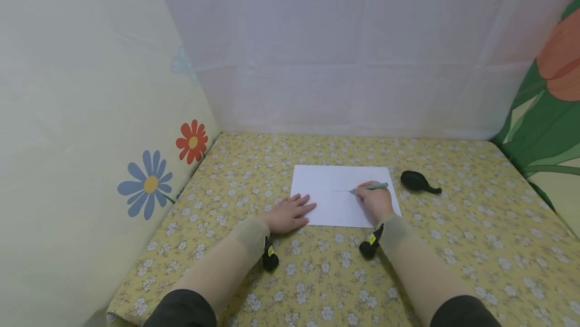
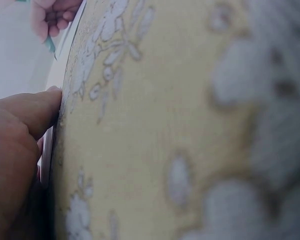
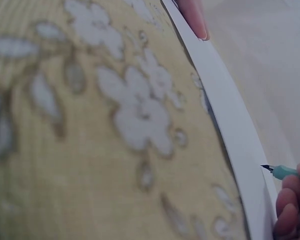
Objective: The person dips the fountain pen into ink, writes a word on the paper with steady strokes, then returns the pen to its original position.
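A white sheet of paper point(image 1: 335, 211) lies flat on the flowered tablecloth. My right hand point(image 1: 377, 203) pinches a teal pen point(image 1: 375, 186) over the right half of the sheet. In the right wrist view the pen's dark tip point(image 3: 265, 166) points at the paper, with curled fingers point(image 3: 288, 212) behind it. From the tip a thin straight line point(image 1: 341, 191) runs left across the sheet. With fingers spread, my left hand point(image 1: 286, 214) rests on the paper's lower left part. Its thumb point(image 2: 45, 107) lies along the near edge in the left wrist view.
Right of the paper lies a black pear-shaped object point(image 1: 414, 181) with a narrow, bent end. Yellow flowered cloth point(image 1: 254, 166) covers the table. A pale hanging sheet point(image 1: 344, 65) stands behind it, and flower-printed cloths hang at the left and right sides.
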The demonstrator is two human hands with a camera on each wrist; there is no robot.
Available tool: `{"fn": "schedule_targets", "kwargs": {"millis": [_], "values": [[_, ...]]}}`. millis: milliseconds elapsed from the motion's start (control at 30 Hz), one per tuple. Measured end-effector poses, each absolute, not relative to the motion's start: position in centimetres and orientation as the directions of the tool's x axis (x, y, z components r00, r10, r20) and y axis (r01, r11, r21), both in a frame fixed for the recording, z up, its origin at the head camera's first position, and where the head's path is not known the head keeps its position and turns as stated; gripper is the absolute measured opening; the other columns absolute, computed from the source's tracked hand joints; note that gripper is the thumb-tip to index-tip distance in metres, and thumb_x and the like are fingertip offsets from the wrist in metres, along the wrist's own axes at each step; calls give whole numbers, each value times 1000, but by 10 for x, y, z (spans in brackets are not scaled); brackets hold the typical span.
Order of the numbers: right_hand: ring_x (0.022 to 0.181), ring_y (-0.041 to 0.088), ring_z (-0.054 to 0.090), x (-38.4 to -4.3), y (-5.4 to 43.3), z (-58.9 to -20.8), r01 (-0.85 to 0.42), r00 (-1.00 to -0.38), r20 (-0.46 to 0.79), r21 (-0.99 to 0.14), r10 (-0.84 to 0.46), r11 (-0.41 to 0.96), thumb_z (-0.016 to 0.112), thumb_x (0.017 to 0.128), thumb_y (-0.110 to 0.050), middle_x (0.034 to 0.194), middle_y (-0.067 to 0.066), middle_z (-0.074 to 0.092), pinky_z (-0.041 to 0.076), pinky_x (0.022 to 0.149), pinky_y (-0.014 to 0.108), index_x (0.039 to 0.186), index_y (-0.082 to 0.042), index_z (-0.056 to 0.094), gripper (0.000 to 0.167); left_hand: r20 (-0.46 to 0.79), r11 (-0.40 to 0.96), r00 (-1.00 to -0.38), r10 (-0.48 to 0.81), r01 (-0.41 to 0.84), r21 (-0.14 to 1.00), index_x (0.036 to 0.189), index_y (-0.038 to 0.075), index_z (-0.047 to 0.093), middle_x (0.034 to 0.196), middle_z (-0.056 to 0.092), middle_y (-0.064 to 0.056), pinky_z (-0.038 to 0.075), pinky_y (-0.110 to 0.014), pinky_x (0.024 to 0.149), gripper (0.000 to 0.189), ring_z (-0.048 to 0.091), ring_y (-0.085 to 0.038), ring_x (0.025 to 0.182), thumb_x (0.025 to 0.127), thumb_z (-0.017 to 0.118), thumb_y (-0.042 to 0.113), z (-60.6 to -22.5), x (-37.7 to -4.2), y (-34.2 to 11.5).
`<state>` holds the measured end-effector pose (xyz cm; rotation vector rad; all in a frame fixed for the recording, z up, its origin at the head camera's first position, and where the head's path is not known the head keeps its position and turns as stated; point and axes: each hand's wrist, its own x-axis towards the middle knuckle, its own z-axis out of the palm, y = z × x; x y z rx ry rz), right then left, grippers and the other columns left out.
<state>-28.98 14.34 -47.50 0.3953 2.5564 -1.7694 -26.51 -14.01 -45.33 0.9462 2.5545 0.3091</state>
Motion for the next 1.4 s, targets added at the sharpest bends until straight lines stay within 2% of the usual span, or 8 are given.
{"fn": "schedule_targets", "kwargs": {"millis": [367,767,1067,1400], "values": [[82,20,58,-290,150,-477,209,-969,-143,-911,202,355,62,90,-23,87,5,67,46,75,29,104,-4,68,24,-291,751,-696,657,569,335,155,29,16,161,0,3,0,-47,117,56,-3,-21,147,104,33,44,-455,-265,-141],[79,18,60,-288,153,-475,211,-963,-143,-928,229,308,63,90,-21,87,7,68,49,71,27,102,-2,68,23,-284,745,-692,664,577,336,155,28,16,161,0,3,1,-48,117,56,-3,-21,147,104,33,44,-454,-265,-140],[81,19,60,-289,153,-476,229,-957,-167,-936,236,268,62,91,-21,90,8,68,49,71,28,103,-2,67,23,-274,734,-686,674,580,355,156,23,18,162,3,-3,1,-50,117,56,-1,-26,147,105,34,40,-452,-263,-139],[80,17,58,-288,155,-475,211,-952,-181,-972,249,101,64,89,-19,90,5,65,50,70,25,105,0,66,24,-286,744,-691,664,571,347,155,26,17,162,1,0,1,-48,117,56,-2,-23,147,105,34,42,-450,-263,-139]]}}
